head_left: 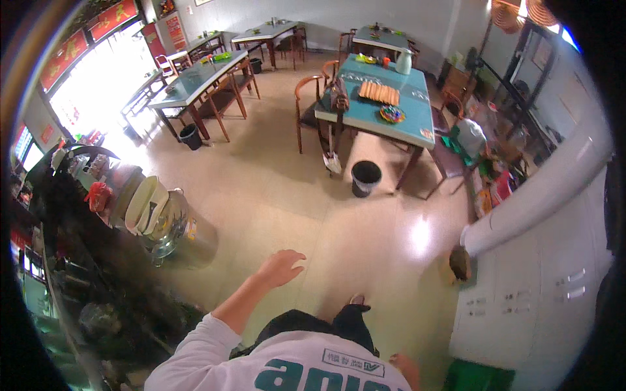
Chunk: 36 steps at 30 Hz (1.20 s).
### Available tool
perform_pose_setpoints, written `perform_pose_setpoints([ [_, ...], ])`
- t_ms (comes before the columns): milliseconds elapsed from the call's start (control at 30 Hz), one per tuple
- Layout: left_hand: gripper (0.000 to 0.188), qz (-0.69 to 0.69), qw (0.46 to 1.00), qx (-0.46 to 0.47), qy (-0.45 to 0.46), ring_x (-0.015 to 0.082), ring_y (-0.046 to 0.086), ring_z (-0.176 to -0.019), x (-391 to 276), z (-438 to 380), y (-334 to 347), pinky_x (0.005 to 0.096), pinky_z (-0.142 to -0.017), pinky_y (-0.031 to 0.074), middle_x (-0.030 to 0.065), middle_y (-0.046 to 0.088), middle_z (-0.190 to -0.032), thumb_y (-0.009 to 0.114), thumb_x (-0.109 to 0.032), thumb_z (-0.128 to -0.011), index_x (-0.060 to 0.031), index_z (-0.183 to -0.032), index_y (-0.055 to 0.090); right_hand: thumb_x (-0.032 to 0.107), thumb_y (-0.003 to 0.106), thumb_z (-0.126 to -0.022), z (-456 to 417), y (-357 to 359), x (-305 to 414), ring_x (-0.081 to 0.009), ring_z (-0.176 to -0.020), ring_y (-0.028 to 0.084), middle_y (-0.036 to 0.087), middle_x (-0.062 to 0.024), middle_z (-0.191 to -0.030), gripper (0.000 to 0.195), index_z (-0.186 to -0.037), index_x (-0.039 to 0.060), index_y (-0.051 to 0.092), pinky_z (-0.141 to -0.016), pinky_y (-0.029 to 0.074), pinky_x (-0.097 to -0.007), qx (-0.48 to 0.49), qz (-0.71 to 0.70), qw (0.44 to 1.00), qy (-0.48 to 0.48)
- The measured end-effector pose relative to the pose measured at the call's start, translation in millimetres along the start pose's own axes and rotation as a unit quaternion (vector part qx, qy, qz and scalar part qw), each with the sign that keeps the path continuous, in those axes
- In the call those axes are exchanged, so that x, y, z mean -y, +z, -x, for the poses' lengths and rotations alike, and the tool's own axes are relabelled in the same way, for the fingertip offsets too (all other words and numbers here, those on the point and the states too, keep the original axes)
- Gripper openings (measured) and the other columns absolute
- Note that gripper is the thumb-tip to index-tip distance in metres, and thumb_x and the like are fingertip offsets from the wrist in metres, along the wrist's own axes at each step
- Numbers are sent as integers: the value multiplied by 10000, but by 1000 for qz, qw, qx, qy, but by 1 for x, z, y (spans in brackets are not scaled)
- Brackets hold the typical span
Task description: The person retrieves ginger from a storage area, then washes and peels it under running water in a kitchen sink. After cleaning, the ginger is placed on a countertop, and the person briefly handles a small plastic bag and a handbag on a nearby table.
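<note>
My left hand hangs in front of me over the tiled floor. Its thumb stands apart from the fingers, and nothing is in it. My right hand is low at my right side, partly hidden by my white shirt, so its fingers are hard to make out. Left of my left hand stands a large cylindrical container with a cream plastic basin beside it. My foot shows ahead on the floor.
Ahead, a green-topped table bears a bundle of wooden strips, a bag and a pitcher. Before it stands a black bin. A white pipe and pale cabinets flank my right. Chairs line the tables.
</note>
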State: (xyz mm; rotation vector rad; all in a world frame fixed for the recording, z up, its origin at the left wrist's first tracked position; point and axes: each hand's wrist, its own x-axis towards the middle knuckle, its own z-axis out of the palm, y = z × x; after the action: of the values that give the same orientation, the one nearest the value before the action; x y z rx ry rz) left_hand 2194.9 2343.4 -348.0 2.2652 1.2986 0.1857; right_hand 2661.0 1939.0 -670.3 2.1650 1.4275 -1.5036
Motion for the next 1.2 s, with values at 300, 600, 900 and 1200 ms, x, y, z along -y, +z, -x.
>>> perform_pose_setpoints([
  [300, 354, -4, 987, 10, -158, 344, 579, -1126, 38, -187, -19, 448, -953, 469, 153, 630, -1180, 594, -278, -891, -83, -1185, 621, 345, 629, -822, -199, -350, 146, -315, -1072, 629, 669, -156, -1136, 413, -1176, 133, 662, -936, 491, -412, -27, 94, 995, 30],
  [600, 371, 34, 956, -111, -268, 347, 586, -1116, 121, -292, -73, 436, -950, 473, 151, 639, -1180, 621, -283, -875, -70, -1178, 625, 280, 566, -888, -440, -635, 457, -352, -982, 634, 669, -200, -1020, 349, -1158, 66, 621, -883, 491, -440, -170, 145, 948, -227],
  [900, 327, 83, 946, -47, -310, 359, 579, -1095, 260, -445, -128, 435, -928, 472, 159, 640, -1153, 651, -253, -864, -95, -1150, 648, 230, 710, -793, -702, -686, 665, -273, -1047, 613, 641, -146, -1115, 613, -1337, 33, 506, -861, 509, -355, -98, -111, 982, -119],
  [1200, 325, 105, 957, 79, -257, 363, 562, -1127, 309, -600, -169, 433, -955, 461, 162, 621, -1191, 645, -218, -876, -88, -1174, 630, 319, 626, -891, -844, -673, 739, -363, -1212, 505, 596, -185, -1213, 413, -1210, 59, 606, -952, 459, -434, -223, -157, 962, -24],
])
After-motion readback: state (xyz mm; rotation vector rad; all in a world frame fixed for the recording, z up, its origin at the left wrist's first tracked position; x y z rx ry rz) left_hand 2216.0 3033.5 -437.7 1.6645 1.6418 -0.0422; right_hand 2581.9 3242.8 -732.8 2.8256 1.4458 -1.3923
